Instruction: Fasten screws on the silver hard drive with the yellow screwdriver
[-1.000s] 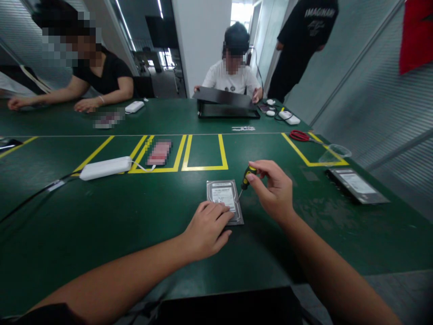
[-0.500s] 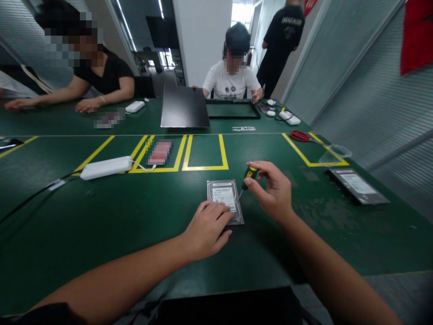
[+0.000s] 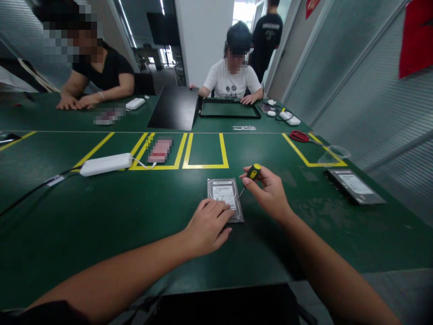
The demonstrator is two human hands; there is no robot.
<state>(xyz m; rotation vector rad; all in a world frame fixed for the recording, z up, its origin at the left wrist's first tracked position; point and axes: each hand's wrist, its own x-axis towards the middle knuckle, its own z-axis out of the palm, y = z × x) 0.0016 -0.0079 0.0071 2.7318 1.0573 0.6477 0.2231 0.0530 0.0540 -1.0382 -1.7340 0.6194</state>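
Right hand (image 3: 270, 189) is closing its thumb and fingers around the handle of a yellow-and-black screwdriver (image 3: 253, 172), which is tilting so that its shaft is reaching down to the right side of a hard drive (image 3: 222, 186). Left hand (image 3: 209, 225) is lying palm down, gripping nothing, its loosely spread fingers resting on the drive's lower part. The drive is lying flat, label up, toward the middle of the near edge of the tabletop (image 3: 135, 225).

Nothing is standing between the hands and the drive, but the left hand is covering its lower left part and much of the label. Whether the screwdriver's tip is sitting in a screw is too small to tell.

Farther out, a second drive (image 3: 358, 186) is lying near the right edge, with a clear plastic piece (image 3: 334, 154) and red-handled scissors (image 3: 299, 136) just beyond it. Yellow tape outlines (image 3: 205, 167) are marking the far side; a white adapter (image 3: 106, 164) and a blurred-out phone (image 3: 160, 150) are lying leftward. Across the seam, a person in white (image 3: 232, 83) is holding a dark panel (image 3: 174, 108) beside a black frame (image 3: 230, 116). A dark object (image 3: 8, 138) is being cut off at the left.
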